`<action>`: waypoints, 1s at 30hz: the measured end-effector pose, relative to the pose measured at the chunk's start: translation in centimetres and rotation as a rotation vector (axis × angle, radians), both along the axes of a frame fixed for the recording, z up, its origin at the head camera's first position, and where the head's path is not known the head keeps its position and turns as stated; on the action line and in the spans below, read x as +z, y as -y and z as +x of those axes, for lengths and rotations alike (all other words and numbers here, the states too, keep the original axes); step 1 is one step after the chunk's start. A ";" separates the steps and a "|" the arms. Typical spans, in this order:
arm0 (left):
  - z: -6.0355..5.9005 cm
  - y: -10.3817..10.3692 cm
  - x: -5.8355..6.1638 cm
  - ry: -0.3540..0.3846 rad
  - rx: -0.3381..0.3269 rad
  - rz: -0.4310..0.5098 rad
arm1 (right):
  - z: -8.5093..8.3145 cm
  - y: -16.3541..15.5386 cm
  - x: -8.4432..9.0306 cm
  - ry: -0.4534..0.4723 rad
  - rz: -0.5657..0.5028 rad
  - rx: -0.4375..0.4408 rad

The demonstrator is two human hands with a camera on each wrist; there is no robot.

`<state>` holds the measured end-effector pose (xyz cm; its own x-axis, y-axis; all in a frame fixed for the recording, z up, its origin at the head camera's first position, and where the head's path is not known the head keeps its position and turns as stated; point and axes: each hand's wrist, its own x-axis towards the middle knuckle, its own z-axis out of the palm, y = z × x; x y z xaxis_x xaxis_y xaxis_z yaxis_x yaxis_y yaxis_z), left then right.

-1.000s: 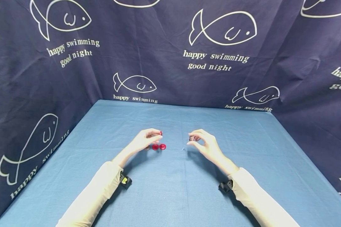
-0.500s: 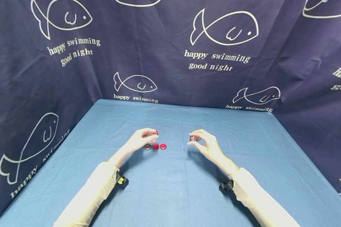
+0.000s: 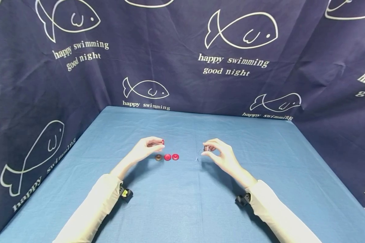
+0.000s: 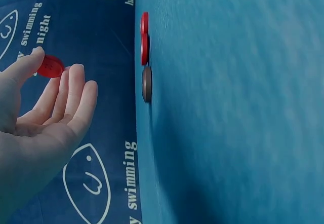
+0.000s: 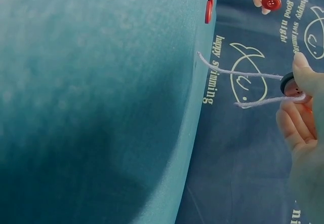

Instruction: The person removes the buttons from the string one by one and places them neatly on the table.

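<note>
Hands (image 3: 146,148) raised — buttons (image 3: 162,142) pinched

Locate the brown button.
Head view: the brown button lies on the blue cloth, leftmost of the row, beside two red buttons, below the left hand.

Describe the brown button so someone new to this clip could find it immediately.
On the blue table, between the two hands, three buttons lie in a short row. The brown button sits at its left end, nearest the left hand. Its two neighbours are red.
</note>
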<state>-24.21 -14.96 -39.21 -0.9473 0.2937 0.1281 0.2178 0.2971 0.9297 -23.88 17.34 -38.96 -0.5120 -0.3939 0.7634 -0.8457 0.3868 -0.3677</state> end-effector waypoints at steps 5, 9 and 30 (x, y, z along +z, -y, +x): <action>0.1 0.8 0.1 -0.024 0.048 -0.048 | 0.1 0.0 0.0 0.011 0.008 0.000; 0.1 1.4 0.1 -0.029 0.083 -0.089 | 0.1 0.0 0.1 0.025 0.008 -0.005; 0.1 3.6 0.1 -0.002 0.116 -0.107 | 0.2 0.1 0.2 -0.001 0.012 -0.001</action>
<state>-24.10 -18.56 -39.11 -0.9753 0.1948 0.1041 0.1785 0.4179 0.8908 -23.66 17.22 -38.76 -0.5121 -0.4024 0.7589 -0.8454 0.3924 -0.3624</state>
